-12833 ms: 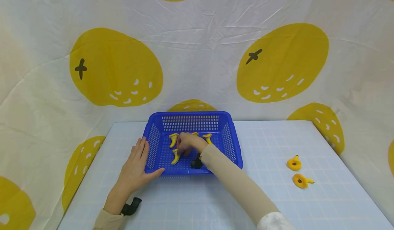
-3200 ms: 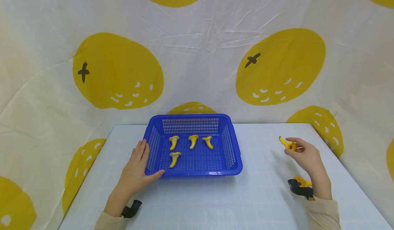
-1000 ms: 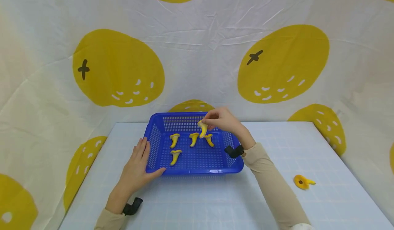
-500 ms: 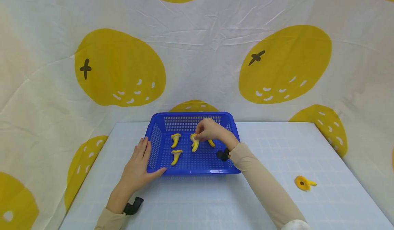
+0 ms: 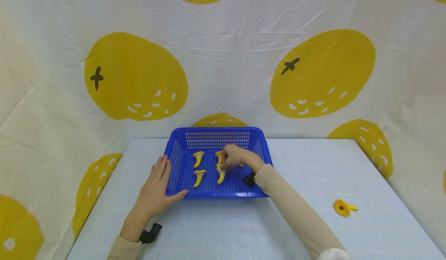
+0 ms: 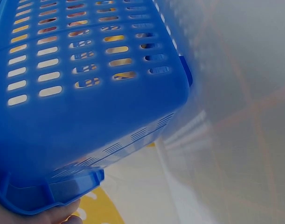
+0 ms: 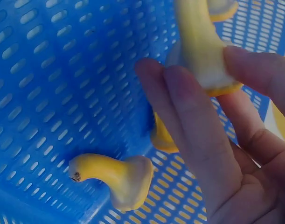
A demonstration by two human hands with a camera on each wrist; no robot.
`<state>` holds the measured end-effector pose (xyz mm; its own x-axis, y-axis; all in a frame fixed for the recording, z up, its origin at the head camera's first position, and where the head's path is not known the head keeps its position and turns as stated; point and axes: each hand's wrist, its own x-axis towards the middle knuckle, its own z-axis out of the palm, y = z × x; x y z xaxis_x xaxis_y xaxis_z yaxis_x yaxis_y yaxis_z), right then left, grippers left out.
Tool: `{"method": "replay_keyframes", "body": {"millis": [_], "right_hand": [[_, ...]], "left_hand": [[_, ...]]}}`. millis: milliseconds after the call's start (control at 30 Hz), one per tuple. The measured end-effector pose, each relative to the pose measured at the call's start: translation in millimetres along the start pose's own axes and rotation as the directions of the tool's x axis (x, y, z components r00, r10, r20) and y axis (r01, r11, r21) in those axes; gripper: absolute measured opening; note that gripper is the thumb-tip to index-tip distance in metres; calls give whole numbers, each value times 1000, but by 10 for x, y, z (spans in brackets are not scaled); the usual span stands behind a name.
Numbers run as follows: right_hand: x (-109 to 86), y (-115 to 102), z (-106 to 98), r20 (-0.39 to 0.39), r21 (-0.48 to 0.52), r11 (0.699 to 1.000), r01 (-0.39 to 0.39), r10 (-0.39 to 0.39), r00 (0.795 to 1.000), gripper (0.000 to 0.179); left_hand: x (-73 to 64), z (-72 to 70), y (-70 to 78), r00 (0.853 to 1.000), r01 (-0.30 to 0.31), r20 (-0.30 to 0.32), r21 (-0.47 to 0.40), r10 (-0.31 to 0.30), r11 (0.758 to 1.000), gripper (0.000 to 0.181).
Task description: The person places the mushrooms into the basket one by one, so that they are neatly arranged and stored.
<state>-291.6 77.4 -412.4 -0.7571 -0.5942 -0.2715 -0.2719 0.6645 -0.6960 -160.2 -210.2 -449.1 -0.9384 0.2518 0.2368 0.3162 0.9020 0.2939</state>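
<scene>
My right hand (image 5: 237, 156) pinches a yellow chanterelle-like mushroom (image 5: 221, 176) by its wide cap end, inside the blue plastic basket (image 5: 223, 194). In the right wrist view, thumb and fingers close on the cap of the held mushroom (image 7: 198, 42), and another mushroom (image 7: 119, 179) lies below. My left hand (image 5: 151, 192) rests along the basket's left rim, fingers straight, thumb over the front corner. The left wrist view catches fingertips (image 6: 51, 215) under the rim. More mushrooms lie in the basket, one at back left (image 5: 198, 159), one at front left (image 5: 199, 178); others are partly hidden behind my right hand.
One more yellow mushroom (image 5: 343, 207) lies on the table (image 5: 299, 167) to the right of the basket. A white cloth with large yellow fruit prints (image 5: 226, 78) hangs behind the table. Black wrist cameras (image 5: 150, 233) sit under both wrists.
My right hand took a mushroom from the table at the right, carried it left over the basket, then lowered it toward the front middle. My left hand has stayed on the rim.
</scene>
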Motion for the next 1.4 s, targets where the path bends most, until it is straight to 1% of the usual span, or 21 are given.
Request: {"method": "replay_keyframes", "body": {"millis": [100, 300, 433, 567, 667, 800, 1000, 1267, 1400], "right_hand": [[11, -18, 30, 15, -2, 1000, -1, 1, 1000, 13], [42, -22, 83, 20, -8, 1000, -16, 16, 1000, 15], [74, -2, 117, 30, -70, 997, -29, 31, 999, 16], [91, -2, 145, 39, -148, 988, -50, 56, 998, 17], [87, -12, 158, 46, -155, 985, -72, 80, 996, 16], [74, -28, 159, 52, -151, 985, -87, 96, 994, 14], [64, -27, 154, 59, -198, 977, -75, 89, 994, 15], [62, -3, 149, 65, -192, 979, -71, 85, 994, 16], [76, 5, 153, 66, -221, 974, -47, 63, 996, 14]], "left_hand": [[-1, 5, -7, 1000, -3, -3, 5, 3, 1000, 114], [4, 5, -9, 1000, -12, -11, 6, 12, 1000, 115], [3, 13, -19, 999, -31, -26, 6, 31, 1000, 115], [5, 25, -38, 998, -53, -44, 8, 53, 999, 115], [6, 30, -46, 997, -57, -50, 7, 57, 998, 115], [3, 32, -49, 998, -49, -43, 2, 49, 999, 115], [-4, 29, -46, 999, -35, -29, 2, 35, 999, 115], [-2, 14, -31, 999, -36, -28, -6, 35, 999, 115], [1, 14, -29, 999, -36, -29, -3, 35, 999, 115]]}}
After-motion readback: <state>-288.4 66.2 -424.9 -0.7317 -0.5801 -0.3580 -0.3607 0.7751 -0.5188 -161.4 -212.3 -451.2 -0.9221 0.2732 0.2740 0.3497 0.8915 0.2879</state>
